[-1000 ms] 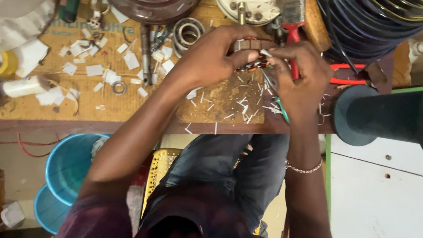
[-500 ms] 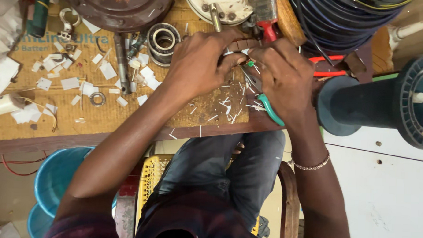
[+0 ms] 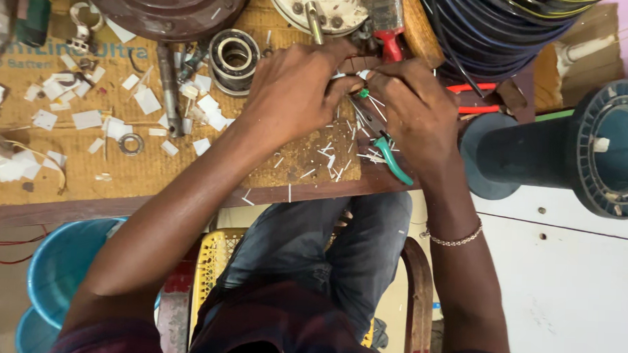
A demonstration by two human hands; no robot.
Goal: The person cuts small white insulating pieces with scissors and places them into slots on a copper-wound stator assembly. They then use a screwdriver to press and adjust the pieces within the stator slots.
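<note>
— Workbench first: what's on it?

— Brown board top (image 3: 119, 170), littered with white paper scraps (image 3: 86, 118) and short white wire offcuts (image 3: 328, 156). A steel bearing (image 3: 234, 57) sits near my left wrist, and a loose washer (image 3: 130, 143) lies further left. A big dark spool (image 3: 558, 154) lies on its side to my right.

— What can't you make out?

— The small piece (image 3: 363, 77) between my fingertips. My fingers cover most of it, and the things along the top edge are cut off.

— And your hands?

— My left hand (image 3: 296, 92) is curled, fingertips pinching that piece. My right hand (image 3: 417, 114) is closed round green-handled cutters (image 3: 391, 158), whose nose points at the piece, just where both hands meet.
</note>
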